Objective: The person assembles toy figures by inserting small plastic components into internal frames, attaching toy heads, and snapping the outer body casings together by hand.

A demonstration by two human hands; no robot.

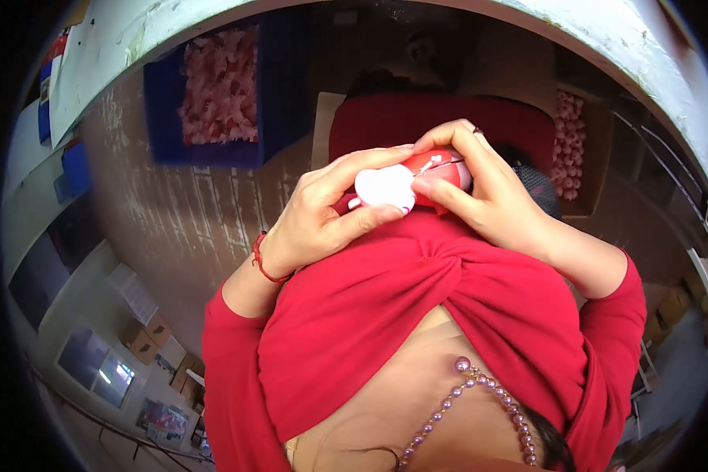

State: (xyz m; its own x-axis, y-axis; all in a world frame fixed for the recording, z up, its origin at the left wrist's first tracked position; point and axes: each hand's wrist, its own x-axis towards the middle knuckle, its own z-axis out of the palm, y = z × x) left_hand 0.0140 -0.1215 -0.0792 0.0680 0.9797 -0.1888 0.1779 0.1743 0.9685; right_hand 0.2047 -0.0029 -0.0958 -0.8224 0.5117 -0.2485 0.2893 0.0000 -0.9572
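Close in front of my chest, both hands hold a small plastic toy-like figure. Its rounded white part (384,189) sits between the thumb and fingers of my left hand (318,208), which is closed on it. The red part (435,167), with a small white raised detail, is gripped by my right hand (484,189), thumb resting near where red meets white. White and red parts touch; whether they are joined I cannot tell. My fingers cover some of the figure's far side and right end.
A deep blue bin (279,102) of pink and red pieces stands on the floor at the far left. At the right, a cardboard box (596,161) holds rows of pink pieces. A worn white table edge (212,25) curves across the top.
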